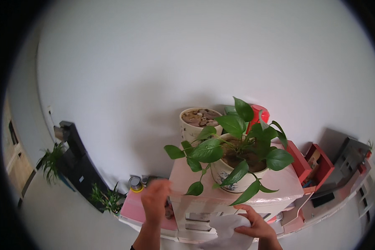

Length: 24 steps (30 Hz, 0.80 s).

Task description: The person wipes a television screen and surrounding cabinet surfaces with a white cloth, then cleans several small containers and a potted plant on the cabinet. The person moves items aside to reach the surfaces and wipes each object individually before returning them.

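In my right hand (pixel 257 222) is a thin white tissue or cloth (pixel 228 226), pinched between thumb and fingers, hanging in front of the cabinet (pixel 200 232). My left hand (pixel 156 198) is raised at the cabinet's left front corner and blurred by motion, so its finger pose is unclear. Between and beyond the hands, a green pothos plant (pixel 207 150) grows from a white ceramic pot (pixel 220 175) with a dark painted pattern. Several of its leaves hang over the front edge of the pink-covered cabinet top (pixel 182 175). Neither hand visibly touches the leaves.
Behind the pothos stand a pot of stones (pixel 201 117) and a red container (pixel 260 114). Red open boxes (pixel 320 165) and a dark monitor (pixel 340 159) are at right. A lower pink surface (pixel 134 206) at left bears a metal can (pixel 135 183). More plants (pixel 111 200) stand at left.
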Motion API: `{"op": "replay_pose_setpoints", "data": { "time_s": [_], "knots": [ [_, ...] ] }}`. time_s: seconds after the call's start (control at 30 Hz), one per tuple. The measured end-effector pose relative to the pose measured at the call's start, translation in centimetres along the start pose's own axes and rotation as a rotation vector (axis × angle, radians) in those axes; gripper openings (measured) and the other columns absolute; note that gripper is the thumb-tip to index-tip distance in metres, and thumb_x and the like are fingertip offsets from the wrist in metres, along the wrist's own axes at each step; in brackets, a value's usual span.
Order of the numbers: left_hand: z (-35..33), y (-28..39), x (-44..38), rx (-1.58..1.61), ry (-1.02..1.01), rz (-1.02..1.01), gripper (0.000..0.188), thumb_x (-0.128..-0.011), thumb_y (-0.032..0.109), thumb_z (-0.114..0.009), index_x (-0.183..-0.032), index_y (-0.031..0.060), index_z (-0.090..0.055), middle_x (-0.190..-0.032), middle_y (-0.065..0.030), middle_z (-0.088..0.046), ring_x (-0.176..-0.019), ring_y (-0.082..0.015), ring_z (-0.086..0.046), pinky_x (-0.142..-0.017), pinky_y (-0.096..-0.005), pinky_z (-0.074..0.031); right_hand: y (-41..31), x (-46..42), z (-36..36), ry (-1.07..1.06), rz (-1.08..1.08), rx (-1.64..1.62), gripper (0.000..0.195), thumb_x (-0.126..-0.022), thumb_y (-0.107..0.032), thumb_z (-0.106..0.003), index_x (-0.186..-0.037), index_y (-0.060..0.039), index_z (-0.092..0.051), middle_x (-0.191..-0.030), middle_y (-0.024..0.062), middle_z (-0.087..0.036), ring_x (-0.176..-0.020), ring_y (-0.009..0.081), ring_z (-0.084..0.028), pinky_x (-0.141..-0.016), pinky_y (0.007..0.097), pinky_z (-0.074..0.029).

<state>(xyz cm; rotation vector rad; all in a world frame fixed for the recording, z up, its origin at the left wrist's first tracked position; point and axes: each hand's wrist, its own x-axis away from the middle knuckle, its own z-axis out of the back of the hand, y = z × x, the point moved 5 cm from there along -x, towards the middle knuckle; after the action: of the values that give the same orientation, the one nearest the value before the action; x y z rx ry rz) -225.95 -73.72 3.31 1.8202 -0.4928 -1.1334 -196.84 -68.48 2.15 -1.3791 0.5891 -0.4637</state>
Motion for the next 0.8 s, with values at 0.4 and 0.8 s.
{"op": "replay_pose_setpoints", "data": {
  "time_s": [0.4, 0.8],
  "knots": [
    [-7.8, -1.0, -8.4, 0.596, -0.349, 0.454, 0.043, -0.085, 0.010, -0.059, -0.126, 0.0095, -0.044, -0.112, -0.0071, -0.058, -0.093, -0.0204, -0.060, -0.076, -0.0350, -0.050, -7.9, 1.1, 1.2, 0.335, 0.611, -0.188, 0.097, -0.069, -0.003, -0.078, -0.143, 0.0004, -0.015, -0.108, 0.0116, -0.061, -0.096, 0.0184, -0.060, -0.085, 0.0295, -0.044],
    [-9.9, 1.9, -4.3, 0.987, -0.474, 0.667, 0.014, -0.089, 0.007, -0.053, -0.102, 0.0067, -0.058, -0.102, -0.0094, -0.061, -0.093, -0.0255, -0.059, -0.079, -0.0387, -0.050, -1.0, 9.0, 6.8, 0.871, 0.588, -0.368, 0.068, -0.061, -0.026, -0.083, -0.114, 0.0020, -0.050, -0.095, 0.0074, -0.060, -0.084, 0.0153, -0.061, -0.073, 0.0274, -0.050]
  ]
}}
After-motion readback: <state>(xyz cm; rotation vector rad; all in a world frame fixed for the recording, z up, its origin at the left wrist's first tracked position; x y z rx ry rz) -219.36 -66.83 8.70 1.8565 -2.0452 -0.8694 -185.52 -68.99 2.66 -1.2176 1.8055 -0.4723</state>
